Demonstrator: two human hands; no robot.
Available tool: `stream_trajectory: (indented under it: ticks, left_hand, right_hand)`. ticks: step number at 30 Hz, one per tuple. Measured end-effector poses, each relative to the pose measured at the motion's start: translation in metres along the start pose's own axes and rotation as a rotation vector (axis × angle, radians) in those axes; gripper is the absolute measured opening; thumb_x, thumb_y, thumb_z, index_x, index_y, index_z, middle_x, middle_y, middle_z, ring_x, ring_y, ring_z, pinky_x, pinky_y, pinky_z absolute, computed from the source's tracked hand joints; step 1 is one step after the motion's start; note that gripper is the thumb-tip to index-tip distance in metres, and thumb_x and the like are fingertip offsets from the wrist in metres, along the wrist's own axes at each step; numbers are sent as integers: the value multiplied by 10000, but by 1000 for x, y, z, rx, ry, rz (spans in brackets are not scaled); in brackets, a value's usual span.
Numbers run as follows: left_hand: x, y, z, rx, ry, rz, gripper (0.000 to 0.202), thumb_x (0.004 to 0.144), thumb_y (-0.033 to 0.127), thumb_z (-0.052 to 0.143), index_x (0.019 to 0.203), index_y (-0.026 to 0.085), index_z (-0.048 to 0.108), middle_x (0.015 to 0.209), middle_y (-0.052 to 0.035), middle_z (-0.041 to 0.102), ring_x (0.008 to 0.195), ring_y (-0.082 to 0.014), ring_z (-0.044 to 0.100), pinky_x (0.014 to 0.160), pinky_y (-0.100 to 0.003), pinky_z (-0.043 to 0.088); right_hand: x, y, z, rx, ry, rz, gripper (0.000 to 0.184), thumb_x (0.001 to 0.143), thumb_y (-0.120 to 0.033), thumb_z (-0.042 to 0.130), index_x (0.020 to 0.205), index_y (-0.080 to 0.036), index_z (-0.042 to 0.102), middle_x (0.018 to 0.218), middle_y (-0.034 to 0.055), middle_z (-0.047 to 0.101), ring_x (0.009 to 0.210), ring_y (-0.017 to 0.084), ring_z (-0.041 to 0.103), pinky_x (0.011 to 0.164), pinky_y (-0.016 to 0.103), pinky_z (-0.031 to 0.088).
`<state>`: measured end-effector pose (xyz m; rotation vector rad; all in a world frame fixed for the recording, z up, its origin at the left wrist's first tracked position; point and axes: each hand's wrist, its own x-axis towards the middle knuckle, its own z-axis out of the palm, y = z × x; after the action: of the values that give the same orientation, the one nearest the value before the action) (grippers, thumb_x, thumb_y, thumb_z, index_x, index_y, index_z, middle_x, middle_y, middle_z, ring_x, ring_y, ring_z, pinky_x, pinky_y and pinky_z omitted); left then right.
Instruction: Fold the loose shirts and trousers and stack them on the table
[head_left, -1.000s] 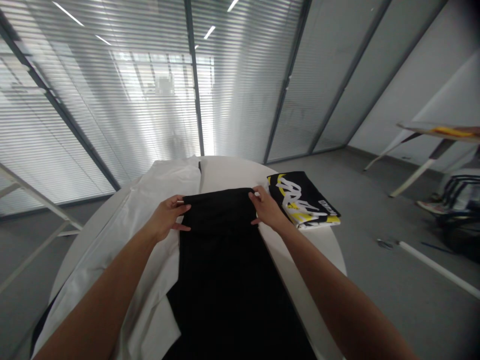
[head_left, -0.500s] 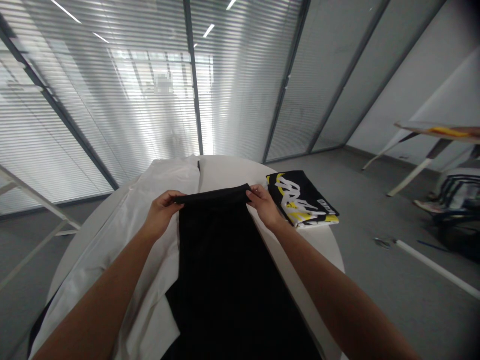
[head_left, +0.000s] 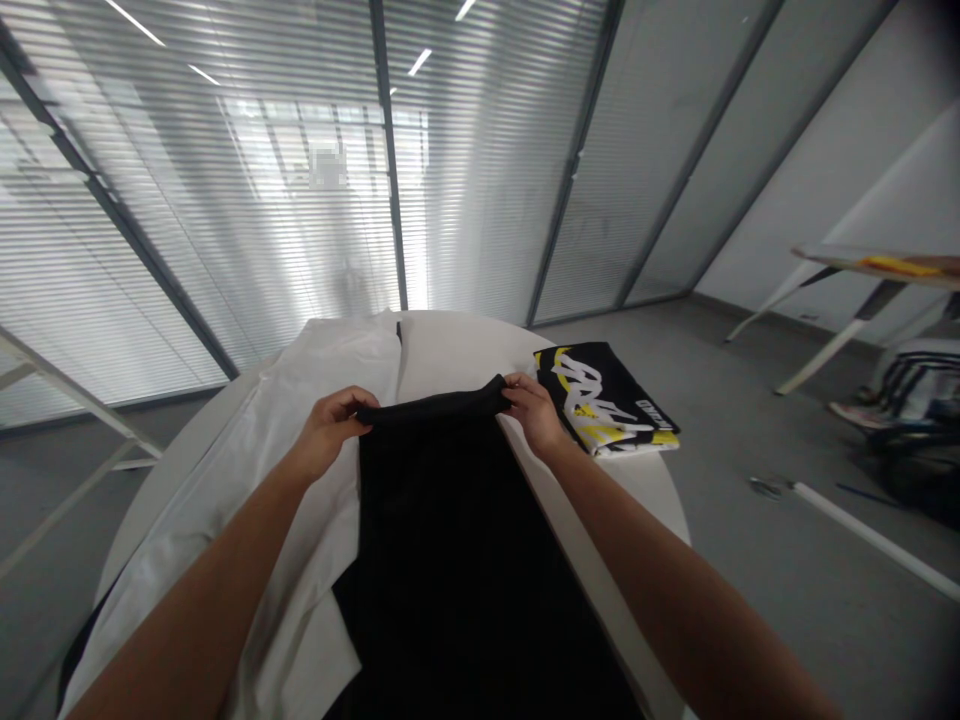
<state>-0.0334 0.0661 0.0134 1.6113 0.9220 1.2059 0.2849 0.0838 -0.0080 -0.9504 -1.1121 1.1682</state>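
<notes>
A long black garment (head_left: 442, 540) lies down the middle of a round white table (head_left: 645, 480), running from its far part toward me. My left hand (head_left: 330, 430) pinches the far left corner of the black garment. My right hand (head_left: 534, 408) pinches its far right corner. Both hands are closed on the cloth, and the far edge between them is lifted a little off the table. A white garment (head_left: 300, 520) is spread under and to the left of the black one.
A folded black garment with yellow and white print (head_left: 607, 400) sits at the table's right edge. Glass walls with blinds stand behind. To the right are a folding table (head_left: 862, 270), a bag (head_left: 922, 400) and a white tube (head_left: 870, 530) on the grey floor.
The folded-over far end of the black garment has been gathered into a narrow edge. Both hands went from resting beside the fold to pinching its corners and raising them slightly.
</notes>
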Motion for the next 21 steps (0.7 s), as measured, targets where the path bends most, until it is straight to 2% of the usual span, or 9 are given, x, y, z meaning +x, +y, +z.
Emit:
stream_trajectory:
  ticks: [6,9,12,14,16,18,21]
  left_hand:
    - [-2,5,-2,-11,-95,-71,235,593,139,614,814,175,684,764,-19,634,723,-162,544,663,-270,388]
    - [-2,9,-1,28,-175,-116,231,584,172,588,791,175,691,749,-34,643,712,-178,548,666,-287,397]
    - [-1,12,-1,57,-231,-123,226,596,227,530,736,163,696,714,-70,653,717,-214,569,696,-330,414]
    - [0,12,1,85,-168,-82,225,629,251,496,706,165,689,691,-76,648,709,-220,578,702,-343,422]
    - [1,12,4,209,-40,-46,220,702,272,469,682,181,668,676,-59,635,696,-211,577,708,-344,428]
    - [1,13,10,468,68,-27,234,768,300,459,673,197,646,685,-44,628,719,-211,575,746,-354,431]
    - [-1,15,25,869,123,20,218,812,319,477,787,206,662,808,-57,649,851,-241,575,857,-396,415]
  right_hand:
    - [-3,-4,-2,-182,-64,-31,97,651,-271,523,662,-197,585,627,-21,517,614,140,481,605,263,393]
    - [-5,-9,-2,-318,-125,-66,173,704,-324,487,644,-194,585,606,-11,525,597,148,496,614,277,400]
    - [-8,-14,0,-350,-148,-96,267,767,-367,448,618,-188,580,577,5,543,579,159,543,643,299,429]
    - [-9,-17,1,-406,-109,-121,304,799,-366,419,600,-190,568,556,9,551,567,162,559,661,308,439]
    - [-10,-19,4,-578,-52,-162,300,820,-353,418,618,-195,573,573,11,577,598,166,572,692,309,438]
    - [-14,-22,7,-805,-13,-219,254,834,-339,440,691,-202,600,659,16,627,688,177,589,745,310,433]
    - [-21,-26,19,-1048,-54,-337,217,866,-314,448,880,-204,635,867,42,677,876,199,592,859,326,414]
